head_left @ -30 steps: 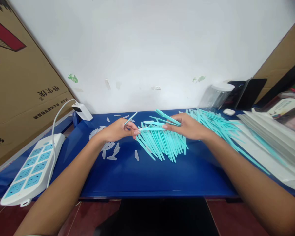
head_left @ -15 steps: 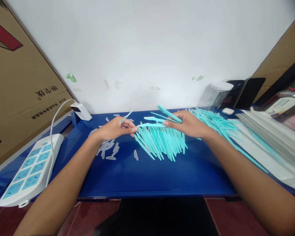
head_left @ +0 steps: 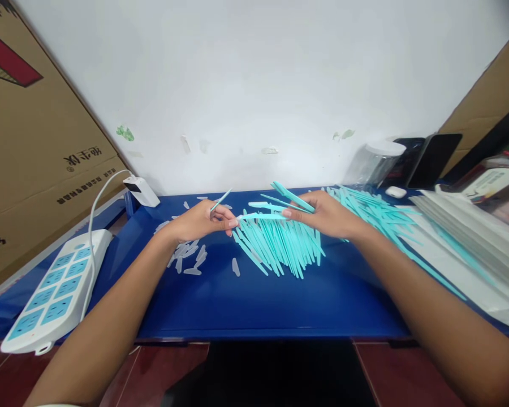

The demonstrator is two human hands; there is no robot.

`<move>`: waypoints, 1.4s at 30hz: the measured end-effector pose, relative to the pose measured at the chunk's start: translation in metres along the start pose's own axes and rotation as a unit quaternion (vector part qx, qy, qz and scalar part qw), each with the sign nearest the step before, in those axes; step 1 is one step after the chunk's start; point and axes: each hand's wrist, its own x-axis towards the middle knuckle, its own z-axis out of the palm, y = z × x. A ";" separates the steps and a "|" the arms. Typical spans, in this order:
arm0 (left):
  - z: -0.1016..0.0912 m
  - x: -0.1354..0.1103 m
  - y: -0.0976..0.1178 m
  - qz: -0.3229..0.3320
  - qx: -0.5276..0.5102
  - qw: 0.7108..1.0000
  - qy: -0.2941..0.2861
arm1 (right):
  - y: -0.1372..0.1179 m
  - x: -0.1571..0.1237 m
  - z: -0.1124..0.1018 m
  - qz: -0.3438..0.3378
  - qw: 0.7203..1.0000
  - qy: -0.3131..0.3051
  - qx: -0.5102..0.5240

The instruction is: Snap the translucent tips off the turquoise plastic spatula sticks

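My left hand (head_left: 206,219) pinches the pale tip of one turquoise eyebrow razor (head_left: 261,216) between thumb and fingers. Another slim turquoise stick (head_left: 221,199) juts up from between its fingers. My right hand (head_left: 324,212) grips the other end of the same razor and holds several more razors (head_left: 287,193) fanned out toward the upper left. Below both hands lies a pile of turquoise razors (head_left: 284,249), side by side on the blue table (head_left: 254,308). Small translucent blade caps (head_left: 189,249) are scattered beside and under my left hand, with a single cap (head_left: 236,267) apart from them.
A second heap of razors (head_left: 373,212) lies to the right, near white paper sheets (head_left: 458,243). At the back right stand a clear jar (head_left: 379,164) and a dark phone (head_left: 436,161). A power strip (head_left: 57,288) and a cardboard box (head_left: 38,124) are on the left.
The view has shifted very slightly. Both hands keep the same hold on the razor, with no clear movement against the table.
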 end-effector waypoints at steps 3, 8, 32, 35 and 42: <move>0.006 0.001 0.003 0.007 -0.022 0.999 -0.024 | 0.000 0.001 0.005 0.000 0.999 -0.034 0.005; 0.021 0.002 0.009 0.021 -0.059 0.997 -0.042 | 0.001 0.001 0.011 -0.004 0.997 -0.065 0.035; 0.068 0.009 0.015 -0.029 -0.306 0.948 0.077 | -0.017 -0.003 0.032 -0.010 0.986 -0.159 0.053; 0.069 0.010 0.014 -0.011 -0.271 0.958 0.097 | -0.015 -0.002 0.032 0.001 0.983 -0.171 0.061; 0.066 0.009 0.016 -0.008 -0.266 0.957 0.116 | -0.018 -0.003 0.031 0.023 0.981 -0.176 0.083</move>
